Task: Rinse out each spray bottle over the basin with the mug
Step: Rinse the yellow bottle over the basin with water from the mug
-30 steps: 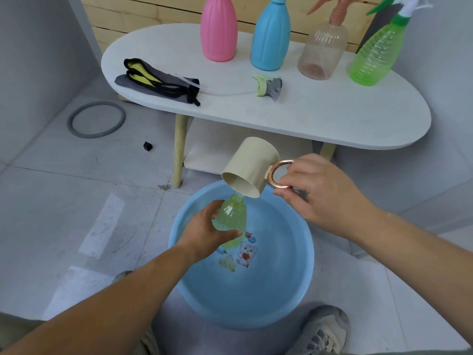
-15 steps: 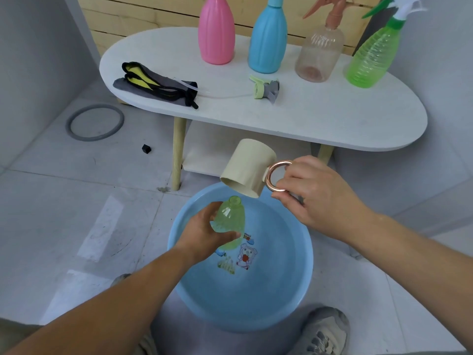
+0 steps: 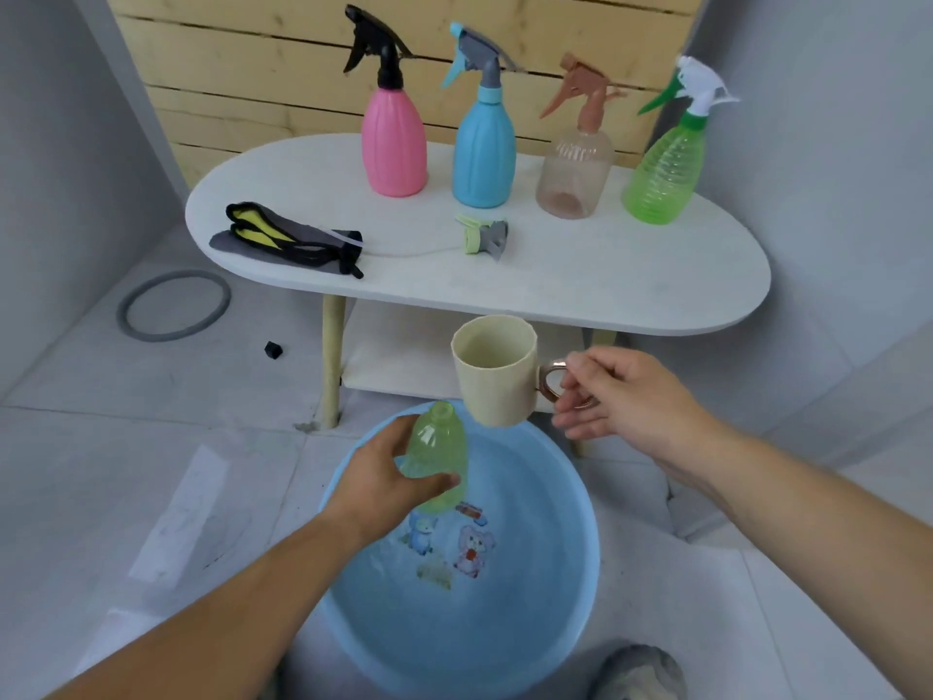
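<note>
My left hand (image 3: 383, 482) grips an open pale green bottle (image 3: 438, 454), neck up, over the far rim of the blue basin (image 3: 545, 644) on the floor. My right hand (image 3: 621, 396) holds the cream mug (image 3: 497, 371) upright by its copper ring handle, just right of and above the bottle's mouth. The bottle's green and grey spray head (image 3: 482, 235) lies on the white table (image 3: 606, 280). Behind it stand several capped spray bottles: pink (image 3: 394, 138), blue (image 3: 483, 149), clear brown (image 3: 575, 164), bright green (image 3: 664, 179).
Grey and yellow gloves (image 3: 282, 240) lie on the table's left end. A grey rubber ring (image 3: 174, 305) and a small black piece (image 3: 272, 350) are on the tiled floor at left. My shoe (image 3: 638, 674) shows beside the basin's near rim. Grey walls close both sides.
The mug has swung from tipped over the bottle's mouth back to upright and moved slightly right. The head camera has tilted up, showing the spray heads.
</note>
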